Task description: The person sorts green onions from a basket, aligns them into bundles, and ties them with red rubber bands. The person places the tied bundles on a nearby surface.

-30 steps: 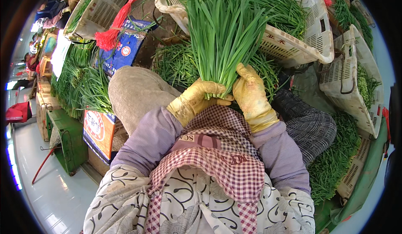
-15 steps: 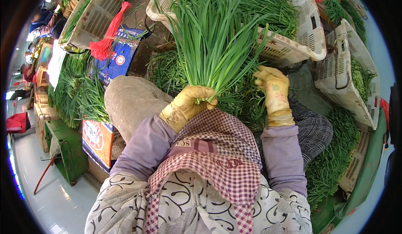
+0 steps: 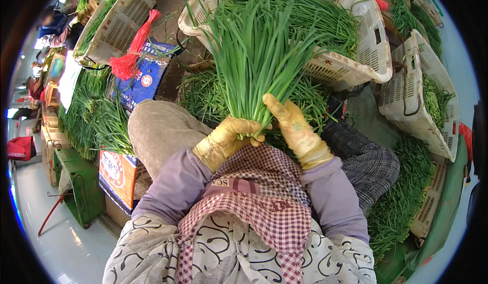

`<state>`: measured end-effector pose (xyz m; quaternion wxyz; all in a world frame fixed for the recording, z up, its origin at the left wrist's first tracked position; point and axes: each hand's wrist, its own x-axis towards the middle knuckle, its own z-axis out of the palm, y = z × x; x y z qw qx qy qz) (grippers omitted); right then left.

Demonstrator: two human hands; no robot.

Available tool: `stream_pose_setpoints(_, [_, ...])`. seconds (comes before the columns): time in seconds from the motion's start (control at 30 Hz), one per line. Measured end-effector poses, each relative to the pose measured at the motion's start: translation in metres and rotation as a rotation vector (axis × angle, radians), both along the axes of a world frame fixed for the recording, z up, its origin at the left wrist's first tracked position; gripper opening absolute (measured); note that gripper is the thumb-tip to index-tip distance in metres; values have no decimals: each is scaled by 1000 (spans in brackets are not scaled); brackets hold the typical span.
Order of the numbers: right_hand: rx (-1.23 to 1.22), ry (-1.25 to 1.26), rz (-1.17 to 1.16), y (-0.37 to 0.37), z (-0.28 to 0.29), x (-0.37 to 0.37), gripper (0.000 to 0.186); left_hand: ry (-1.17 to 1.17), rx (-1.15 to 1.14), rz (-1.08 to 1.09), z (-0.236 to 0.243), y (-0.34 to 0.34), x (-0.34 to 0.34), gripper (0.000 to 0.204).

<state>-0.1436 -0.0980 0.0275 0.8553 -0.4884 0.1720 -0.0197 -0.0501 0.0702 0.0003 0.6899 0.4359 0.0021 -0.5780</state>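
Note:
My left hand [image 3: 231, 139], in a stained yellow glove, is closed around the lower ends of an upright bunch of long green chives [image 3: 256, 55]. My right hand [image 3: 290, 126], also gloved, presses against the bunch's lower right side, one digit reaching up along the stalks and the other fingers partly hidden. Behind the bunch lie loose cut greens [image 3: 198, 91]. My checked apron [image 3: 254, 213] is just below both hands.
White crates with greens stand ahead [image 3: 345, 65], upper left [image 3: 119, 14] and right [image 3: 406, 96]. Red strands [image 3: 124, 65] hang over a blue package [image 3: 147, 75]. Piled chives [image 3: 81, 126], a printed box [image 3: 117, 174] and green bin [image 3: 76, 192] are left. Other people [image 3: 51, 24] are far left.
My right hand moved away from the bunch to the right, then came back against its base. My left hand keeps its grip, with the bunch slightly lower in view.

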Motion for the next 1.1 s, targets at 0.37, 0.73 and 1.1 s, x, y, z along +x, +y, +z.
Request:
stream_pose_setpoints(0.37, [-23,29,-60,34,-46,26,103,61,-15,89,-3,0,0,44])
stream_pose_setpoints(0.73, [-275,50,17,33,-42,25,91,22,-23,84,2,0,7,44])
stream_pose_setpoints(1.1, [-654,121,567,8,4,17,75,-62,-76,111,38,20,0,55])
